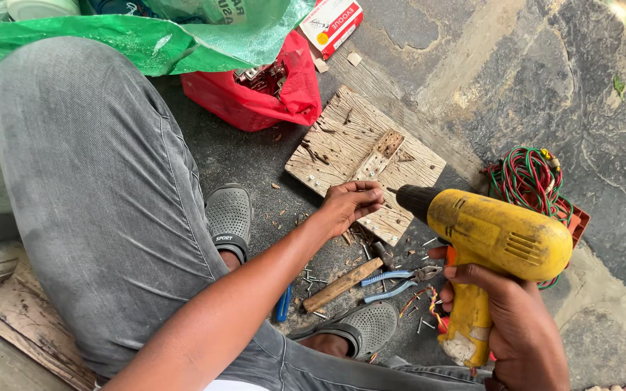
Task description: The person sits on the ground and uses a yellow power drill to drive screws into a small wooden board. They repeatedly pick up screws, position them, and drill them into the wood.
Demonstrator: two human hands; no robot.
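- The right hand (pixel 512 318) grips the handle of a yellow power drill (pixel 498 242), its fingers clamped round the grip, with one fingertip resting near the orange trigger.
- The drill lies roughly level, its dark chuck pointing left toward the left hand (pixel 349 204).
- The left hand has its fingers pinched together at the drill's tip, just over the near edge of a weathered wooden board (pixel 360 156); what they pinch is too small to tell.
- The board lies flat on the stone floor (pixel 487 80), scarred with holes, and a smaller wood strip (pixel 382 153) rests slantwise on it.
- Below the board, loose nails and screws (pixel 313 279) and wood chips are scattered across the floor.
- A hammer with a wooden handle (pixel 342 284) lies among them, with blue-handled pliers (pixel 396 282) just beside it to the right.
- A blue-handled tool (pixel 284 304) shows partly from under the left forearm.
- A coil of red and green wire (pixel 530 177) sits behind the drill, lying partly on an orange object.
- A red plastic bag (pixel 255 101) and a green plastic bag (pixel 146 36) lie at the top, with a red and white carton (pixel 331 25) near them.
- The person sits with a grey-trousered knee (pixel 88 181) raised at left and wears grey perforated clogs (pixel 227 217).
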